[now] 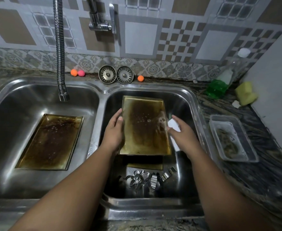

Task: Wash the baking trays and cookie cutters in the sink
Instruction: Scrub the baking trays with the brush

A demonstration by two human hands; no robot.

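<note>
Left basin (28, 100): I see a stained tray (50, 142) lying flat, left of my left hand (114, 130), which grips the raised tray (145, 127).
Right basin (183, 100): cookie cutters (146, 179) on its floor, nearer me than that grip.
Counter (270, 172): clear tub (233, 139) right of my right hand (185, 135), which holds a white piece (173, 125); strainers (107, 74) and small balls (74, 72) beyond both grips; green bottle (218, 87) and yellow sponge (246, 95) far right.

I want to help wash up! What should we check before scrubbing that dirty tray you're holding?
1. Grip: the left hand holds the lifted tray by its edge: ok.
2. Scrubber: the right hand holds a white piece beside it: ok.
3. The spout above that tray: not ok, it hangs over the left basin.
4. Water running: not ok, none visible.
5. The cookie cutters out of the way: ok, they lie nearer the front.
6. Soap on it: cannot tell.
</note>
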